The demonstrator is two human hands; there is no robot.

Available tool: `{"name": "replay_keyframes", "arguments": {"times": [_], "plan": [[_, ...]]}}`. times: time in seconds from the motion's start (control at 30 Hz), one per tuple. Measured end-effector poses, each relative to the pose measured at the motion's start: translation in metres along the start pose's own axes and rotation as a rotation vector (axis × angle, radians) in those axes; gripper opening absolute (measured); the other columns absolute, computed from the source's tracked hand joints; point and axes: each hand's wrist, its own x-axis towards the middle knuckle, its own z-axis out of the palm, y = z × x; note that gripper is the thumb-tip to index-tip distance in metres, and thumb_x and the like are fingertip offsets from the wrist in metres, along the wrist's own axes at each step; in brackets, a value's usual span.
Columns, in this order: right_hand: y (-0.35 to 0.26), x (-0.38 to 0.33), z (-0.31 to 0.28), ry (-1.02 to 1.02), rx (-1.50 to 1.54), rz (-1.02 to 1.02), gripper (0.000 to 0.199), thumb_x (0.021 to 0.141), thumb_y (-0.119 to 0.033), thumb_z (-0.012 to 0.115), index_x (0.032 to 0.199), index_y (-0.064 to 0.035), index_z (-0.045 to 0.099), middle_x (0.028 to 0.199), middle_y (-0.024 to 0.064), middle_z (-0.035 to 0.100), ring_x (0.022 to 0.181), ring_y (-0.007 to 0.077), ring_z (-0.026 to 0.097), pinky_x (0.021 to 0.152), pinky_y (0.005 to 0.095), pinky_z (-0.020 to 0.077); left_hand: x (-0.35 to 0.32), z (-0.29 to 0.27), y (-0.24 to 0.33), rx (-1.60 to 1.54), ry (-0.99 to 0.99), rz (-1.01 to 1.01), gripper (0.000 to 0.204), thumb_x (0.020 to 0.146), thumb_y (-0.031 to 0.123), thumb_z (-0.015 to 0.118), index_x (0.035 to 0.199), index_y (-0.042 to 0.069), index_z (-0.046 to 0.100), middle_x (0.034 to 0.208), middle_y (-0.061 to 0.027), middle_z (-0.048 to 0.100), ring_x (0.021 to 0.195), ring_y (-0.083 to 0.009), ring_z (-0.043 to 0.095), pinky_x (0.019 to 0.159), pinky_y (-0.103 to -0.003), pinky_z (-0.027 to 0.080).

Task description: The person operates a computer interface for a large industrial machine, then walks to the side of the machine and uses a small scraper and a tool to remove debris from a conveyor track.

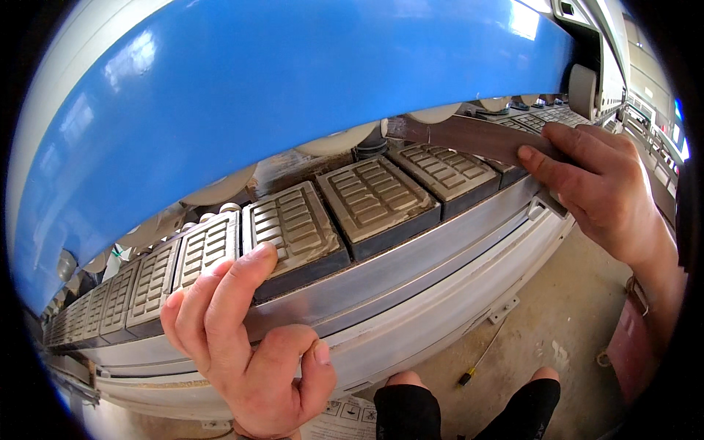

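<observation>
Left hand (246,345) fingers laid on ribbed track pads (293,227), right hand (598,183) pinching brown strip (469,136) end, long axis running left-right under blue guard (293,95).

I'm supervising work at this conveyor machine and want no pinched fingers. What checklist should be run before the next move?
1. Left hand off the ribbed track pads: not ok, fingertips rest on a pad edge.
2. Right hand steady on the brown strip: ok.
3. Strip lying flat under the white rollers: cannot tell.
4. Fingers outside the blue cover: ok.
5. Track stopped: cannot tell.
</observation>
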Motion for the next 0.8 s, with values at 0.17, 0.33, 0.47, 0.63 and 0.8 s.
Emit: {"name": "replay_keyframes", "arguments": {"times": [0.17,0.33,0.47,0.63,0.8], "plan": [[-0.0001,0.0007,-0.0001,-0.004,-0.036,-0.024,0.035,0.077,0.0,0.073,0.111,-0.0017,0.071,0.102,0.0196,0.068,0.069,0.0257,0.066,0.056,0.0342,0.0544,-0.0015,0.0004,-0.0001,0.005,-0.002,-0.01,0.019,0.075,0.026,0.06,0.067,0.009,0.055,0.133,-0.0209,0.06,0.128,-0.0387,0.047,0.113,-0.054,0.022],[-0.0014,-0.0022,-0.0019,0.016,-0.062,-0.036,0.034,0.077,-0.002,0.072,0.11,-0.0005,0.071,0.102,0.0201,0.068,0.069,0.0256,0.066,0.056,0.0345,0.0546,-0.0007,-0.0033,0.0046,0.011,0.0,-0.016,0.018,0.073,0.025,0.06,0.067,0.009,0.055,0.134,-0.0202,0.06,0.129,-0.0386,0.046,0.113,-0.054,0.022],[-0.003,0.0027,0.0012,0.006,-0.077,-0.043,0.033,0.076,-0.002,0.072,0.109,0.0,0.07,0.101,0.0198,0.067,0.068,0.0253,0.065,0.056,0.0346,0.0548,-0.0009,0.0001,-0.002,0.001,-0.002,-0.018,0.019,0.074,0.026,0.06,0.067,0.009,0.055,0.134,-0.0197,0.06,0.129,-0.0385,0.046,0.113,-0.054,0.023],[-0.0041,0.0016,0.0009,0.029,-0.087,-0.055,0.036,0.074,-0.002,0.072,0.11,-0.0011,0.07,0.102,0.0191,0.067,0.068,0.0253,0.065,0.056,0.035,0.0547,-0.0023,-0.0031,-0.001,0.01,0.005,-0.011,0.018,0.074,0.025,0.06,0.067,0.009,0.054,0.134,-0.0198,0.06,0.129,-0.0383,0.046,0.113,-0.054,0.023],[-0.0049,-0.0028,0.0022,0.028,-0.061,0.016,0.039,0.072,0.0,0.073,0.111,-0.004,0.071,0.104,0.0186,0.067,0.072,0.0274,0.066,0.06,0.0364,0.0551,-0.0032,-0.0025,-0.002,0.003,-0.008,-0.005,0.021,0.077,0.026,0.06,0.067,0.008,0.054,0.135,-0.0199,0.06,0.13,-0.0385,0.045,0.115,-0.053,0.021]]}}
